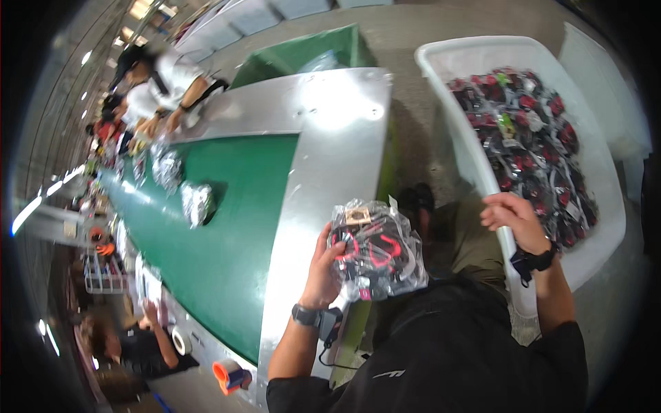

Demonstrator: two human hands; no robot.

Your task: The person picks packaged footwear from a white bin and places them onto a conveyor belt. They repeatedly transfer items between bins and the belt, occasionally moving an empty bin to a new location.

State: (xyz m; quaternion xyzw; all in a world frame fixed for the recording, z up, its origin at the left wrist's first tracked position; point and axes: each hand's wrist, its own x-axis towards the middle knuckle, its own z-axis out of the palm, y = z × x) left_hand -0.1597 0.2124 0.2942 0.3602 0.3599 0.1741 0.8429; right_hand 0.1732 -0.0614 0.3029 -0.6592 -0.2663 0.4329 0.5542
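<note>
Worker in black [138, 350] is far off to the left of my left hand. Far ahead of that hand, a worker in white [182, 81] stands at the green belt [231, 282]. From where I watch, I see shiny bags [198, 205] on the belt, ahead and to the left of my left hand. I think those are work left to do. A tape roll [236, 377] is behind that hand, out to its left.

Next comes my left hand [318, 275]. Its fingers are clamped on a clear bag [380, 255], and the thumb is on top. The bag is just to the hand's right, with black and red things inside. I can't tell what they are.

My right hand [515, 219] is well apart from that bag. Its fingers are bent and I see nothing in them, but I can't tell if they are closed or touching the rim. Just beside it is a white tub [609, 186]. Lots of packed bags [530, 158] lie in there, ahead and to the right of the hand. So I'd guess much is done, but the bag I hold is not in the tub yet.
</note>
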